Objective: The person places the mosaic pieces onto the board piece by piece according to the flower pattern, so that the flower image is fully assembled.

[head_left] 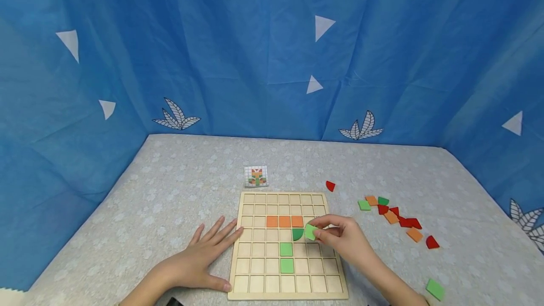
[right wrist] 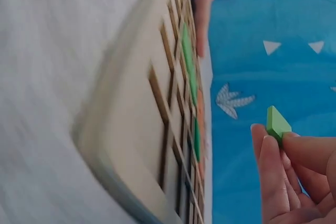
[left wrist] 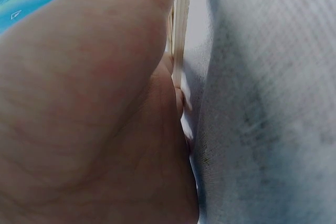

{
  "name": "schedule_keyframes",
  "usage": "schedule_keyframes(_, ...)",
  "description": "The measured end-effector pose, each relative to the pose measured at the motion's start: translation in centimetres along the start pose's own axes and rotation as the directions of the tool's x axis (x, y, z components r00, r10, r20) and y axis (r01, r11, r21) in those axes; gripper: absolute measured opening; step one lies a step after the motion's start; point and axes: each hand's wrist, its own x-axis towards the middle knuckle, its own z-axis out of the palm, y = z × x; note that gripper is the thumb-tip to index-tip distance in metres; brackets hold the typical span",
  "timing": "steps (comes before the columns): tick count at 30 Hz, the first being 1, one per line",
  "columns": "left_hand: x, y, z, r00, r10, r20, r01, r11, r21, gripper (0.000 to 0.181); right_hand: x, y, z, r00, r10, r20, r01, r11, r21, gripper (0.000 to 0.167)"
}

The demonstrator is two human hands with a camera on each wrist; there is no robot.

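A wooden grid board (head_left: 260, 295) lies on the table. Between thumb and fingers, my right hand (head_left: 346, 240) pinches a light green square tile (head_left: 310, 232) over the board's right half; the right wrist view shows that tile (right wrist: 276, 123) held at the fingertips. Just left of it, a dark green quarter-circle piece (head_left: 297, 233) sits in a cell. Three orange squares (head_left: 284, 221) fill neighbouring cells of one row, and two light green squares (head_left: 286, 266) sit one above the other lower down. My left hand (head_left: 203, 252) lies spread beside the board, fingertips and thumb at its left edge.
A small card with a coloured grid picture (head_left: 256, 176) lies behind the board. To the right are several scattered red, orange and green pieces (head_left: 391, 216). One red quarter-circle (head_left: 330, 186) lies nearer the board, and a light green square (head_left: 435, 289) at front right.
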Motion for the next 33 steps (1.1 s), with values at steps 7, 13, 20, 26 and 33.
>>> schedule_keyframes(7, -0.1, -0.1, 0.0, 1.000, -0.009, 0.003, 0.009, 1.000, 0.001, 0.103, -0.3, 0.9, 2.2, 0.994, -0.017, 0.104, 0.017, 1.000, 0.006, 0.011)
schedule_keyframes(13, -0.1, 0.0, -0.1, 1.000, -0.010, 0.009, 0.010, 1.000, 0.002, 0.103, -0.7, 1.2, 3.2, 0.990, -0.030, 0.141, 0.035, 0.999, -0.032, 0.006)
schedule_keyframes(20, -0.1, 0.0, -0.1, 1.000, -0.017, 0.011, 0.017, 1.000, -0.006, 0.103, -1.1, 1.4, 3.9, 0.982, -0.043, 0.186, 0.053, 0.997, -0.049, 0.004)
schedule_keyframes(26, 0.0, 0.0, -0.1, 1.000, -0.020, 0.013, 0.020, 1.000, 0.000, 0.102, -1.8, 1.7, 4.5, 0.973, -0.087, 0.212, 0.100, 0.993, -0.055, 0.005)
schedule_keyframes(33, 0.1, 0.1, -0.2, 0.999, -0.022, 0.023, 0.022, 1.000, 0.006, 0.102, -2.4, 1.7, 4.9, 0.954, -0.146, 0.261, 0.145, 0.989, 0.021, 0.006)
